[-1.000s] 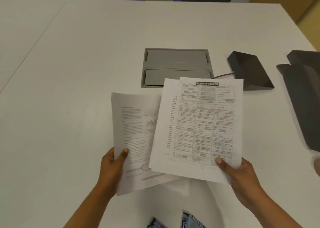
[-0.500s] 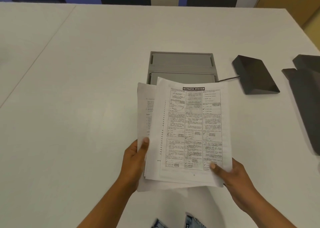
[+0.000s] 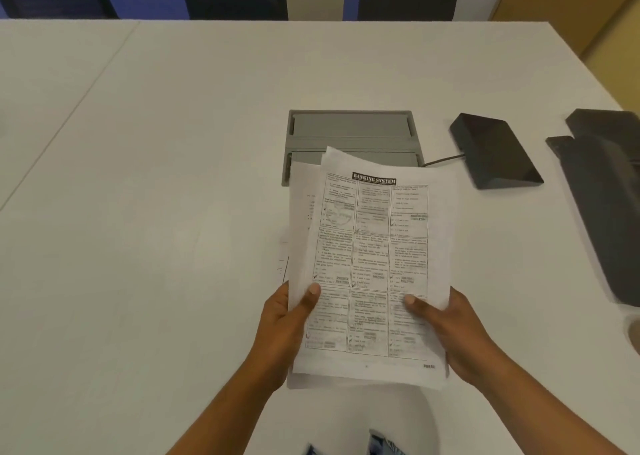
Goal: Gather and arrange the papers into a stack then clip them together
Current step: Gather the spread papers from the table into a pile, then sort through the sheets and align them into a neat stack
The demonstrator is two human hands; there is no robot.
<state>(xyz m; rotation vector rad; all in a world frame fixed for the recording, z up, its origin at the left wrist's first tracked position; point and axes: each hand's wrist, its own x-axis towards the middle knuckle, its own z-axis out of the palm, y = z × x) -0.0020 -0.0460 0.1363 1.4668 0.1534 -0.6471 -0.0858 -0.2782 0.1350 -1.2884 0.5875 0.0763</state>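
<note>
Bare forearms, no sleeves; blue jeans (image 3: 381, 446) below.

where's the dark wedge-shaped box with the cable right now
In the head view, the dark grey wedge-shaped box sits on the white table at upper right, just right of the grey recessed cable hatch, beyond the held papers.

An office or meeting room: a wide white bench (image 3: 173, 212) has a grey flip-lid cable box (image 3: 351, 132) set into its top, a dark wedge-shaped device (image 3: 495, 155) just right of the box, its cable running toward it.
</note>
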